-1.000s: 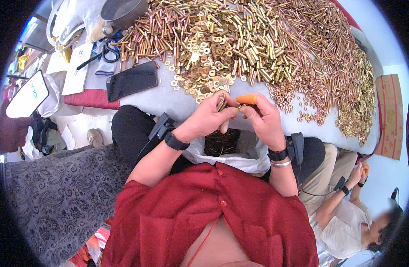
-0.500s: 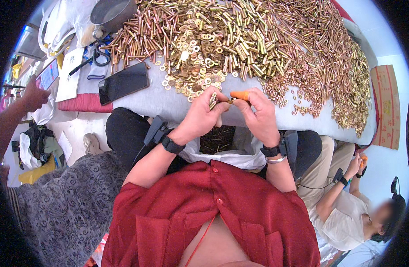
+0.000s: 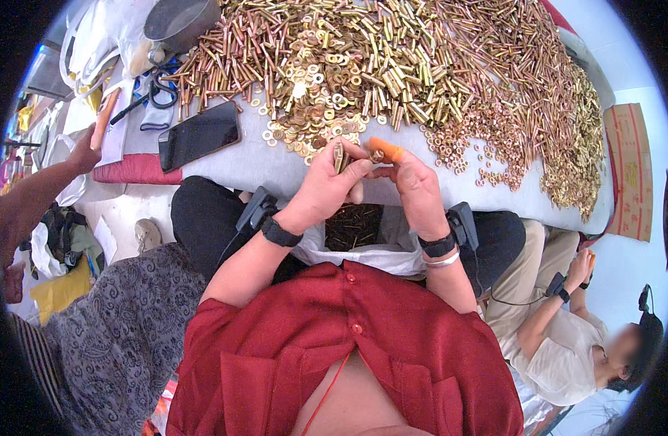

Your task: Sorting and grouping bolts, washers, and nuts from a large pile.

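metal pcs pinched btwn l fingers; r fingers pinching small metal bit.

Bright light fills the view, its bowed edges fading to black.

Got a dark phone lying flat, black-handled scissors just past it, then a round grey pan further back. Way over right there's a printed cardboard sheet, plus a person in a white shirt and black cap. Lower left: grey paisley fabric, something yellow, a beige shoe.
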### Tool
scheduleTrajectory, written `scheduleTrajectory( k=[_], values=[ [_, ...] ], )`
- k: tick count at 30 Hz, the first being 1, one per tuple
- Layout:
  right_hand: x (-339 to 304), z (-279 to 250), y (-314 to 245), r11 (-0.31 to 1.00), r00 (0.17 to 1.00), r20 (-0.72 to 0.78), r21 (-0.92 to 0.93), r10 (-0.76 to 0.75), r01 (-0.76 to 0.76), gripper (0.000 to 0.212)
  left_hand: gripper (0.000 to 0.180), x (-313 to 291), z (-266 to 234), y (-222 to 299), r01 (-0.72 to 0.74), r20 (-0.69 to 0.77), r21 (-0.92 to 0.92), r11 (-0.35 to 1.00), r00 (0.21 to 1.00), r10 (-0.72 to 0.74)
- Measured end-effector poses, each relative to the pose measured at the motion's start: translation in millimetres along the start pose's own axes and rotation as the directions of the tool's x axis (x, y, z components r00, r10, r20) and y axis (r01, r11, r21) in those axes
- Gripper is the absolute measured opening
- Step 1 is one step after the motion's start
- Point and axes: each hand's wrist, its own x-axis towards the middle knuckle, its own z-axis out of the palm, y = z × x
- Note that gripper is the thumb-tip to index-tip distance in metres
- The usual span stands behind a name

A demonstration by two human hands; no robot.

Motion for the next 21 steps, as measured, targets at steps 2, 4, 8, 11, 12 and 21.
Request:
scheduleTrajectory(
  k=[2, 4, 8, 11, 12, 21],
  values=[
    [1, -13, 11, 0.973, 0.994, -0.087, 0.229, 0.064, -0.043, 0.054, 0.013, 2, 1, 1, 0.015, 0.015, -0.053, 0.998, 1.000, -0.014],
    [3, -11, 14, 0.966, 0.994, -0.089, 0.254, 0.062, -0.038, 0.065, 0.015, 1, 3, 0, 0.051, -0.029, -0.081, 0.995, 0.998, -0.053],
    [-2, -12, 15, 0.976, 0.995, -0.095, 0.219, 0.034, -0.012, 0.061, 0.015, 1, 0, -5, 0.023, 0.003, -0.097, 0.995, 1.000, -0.023],
    [-2, -1, 7, 0.988, 0.991, -0.131, 0.147, -0.017, 0.037, 0.063, 0.014, -1, 5, -5, 0.071, 0.028, -0.061, 0.996, 0.997, -0.070],
    [-2, 5, 3, 0.993, 0.981, -0.179, 0.082, -0.073, 0.089, 0.064, 0.014, 0, 4, -5, 0.070, 0.006, -0.073, 0.995, 0.998, -0.069],
    [-5, 3, -3, 0.996, 0.979, -0.202, 0.082, -0.006, 0.023, 0.025, 0.012, 6, 2, -2, 0.056, 0.006, -0.055, 0.997, 0.998, -0.056]
  ],
)
